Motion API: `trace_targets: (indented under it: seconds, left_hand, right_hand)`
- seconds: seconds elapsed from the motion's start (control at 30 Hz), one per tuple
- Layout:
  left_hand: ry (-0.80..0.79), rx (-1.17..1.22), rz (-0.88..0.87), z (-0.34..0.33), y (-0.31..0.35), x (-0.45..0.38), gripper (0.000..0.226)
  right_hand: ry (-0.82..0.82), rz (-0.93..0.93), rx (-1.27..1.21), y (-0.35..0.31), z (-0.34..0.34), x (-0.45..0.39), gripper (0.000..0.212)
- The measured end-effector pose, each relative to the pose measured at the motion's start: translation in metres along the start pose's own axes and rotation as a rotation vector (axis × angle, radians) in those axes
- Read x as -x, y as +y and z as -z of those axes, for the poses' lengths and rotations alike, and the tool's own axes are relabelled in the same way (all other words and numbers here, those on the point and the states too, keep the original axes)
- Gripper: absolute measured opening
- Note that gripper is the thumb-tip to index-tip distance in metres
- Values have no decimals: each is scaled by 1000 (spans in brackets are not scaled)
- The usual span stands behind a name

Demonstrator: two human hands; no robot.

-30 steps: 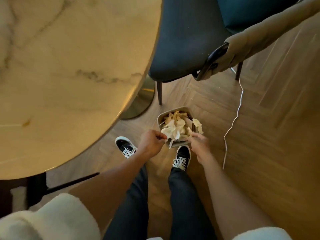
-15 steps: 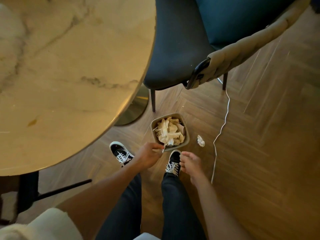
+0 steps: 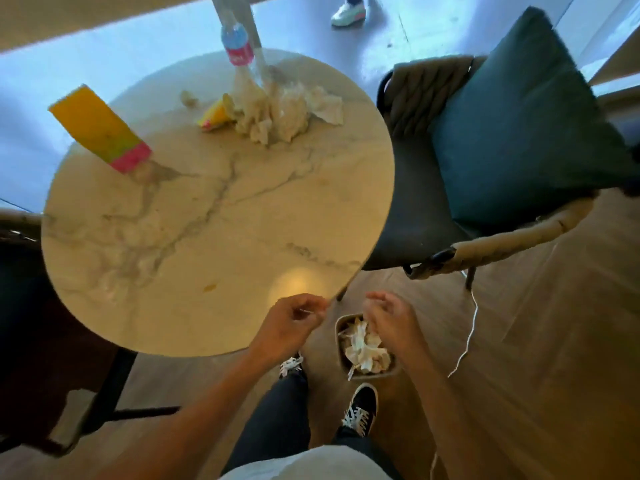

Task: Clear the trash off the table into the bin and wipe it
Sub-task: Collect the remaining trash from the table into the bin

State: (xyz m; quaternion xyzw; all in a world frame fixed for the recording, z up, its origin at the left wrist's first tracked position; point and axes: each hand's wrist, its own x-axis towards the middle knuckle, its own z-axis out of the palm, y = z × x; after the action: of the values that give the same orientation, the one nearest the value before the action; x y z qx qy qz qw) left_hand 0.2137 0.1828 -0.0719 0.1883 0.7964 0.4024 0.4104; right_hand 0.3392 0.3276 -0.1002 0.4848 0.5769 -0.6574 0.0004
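Head cam: my left hand point(image 3: 291, 323) pinches a thin white scrap, right hand point(image 3: 388, 317) loosely curled, empty, above the stuffed bin point(image 3: 393, 373). Tissue pile point(image 3: 273, 109) sits across the surface point(image 3: 207, 237) from it; more could spill over.

Round marble-topped table point(image 3: 214, 216) as landmark. On its far edge: heap of crumpled white paper napkins point(image 3: 277, 105), clear plastic water bottle point(image 3: 239, 43) upright just behind heap, small yellow wrapper point(image 3: 216, 116) touching heap's left side. On its left part: tall yellow carton point(image 3: 100, 128). Right of table: dark upholstered chair point(image 3: 450, 188), teal cushion point(image 3: 519, 126) on seat. On floor off near-right edge: small beige bin point(image 3: 367, 344), crumpled paper point(image 3: 363, 348) inside.
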Motion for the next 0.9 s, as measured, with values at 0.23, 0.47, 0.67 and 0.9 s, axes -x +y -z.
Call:
trace_targets:
  seconds: [0.23, 0.47, 0.67, 0.9]
  left_hand:
    - [163, 95, -24, 102, 18, -49, 18]
    - [269, 115, -15, 194, 15, -128, 19]
    - [302, 88, -73, 244, 23, -185, 14]
    - [317, 27, -96, 269, 45, -246, 16]
  right_hand:
    - [-32, 225, 137, -117, -62, -58, 14]
    - [-84, 361, 322, -202, -136, -149, 26]
    - [-146, 359, 333, -250, -192, -214, 43]
    - [-42, 271, 291, -242, -204, -241, 43]
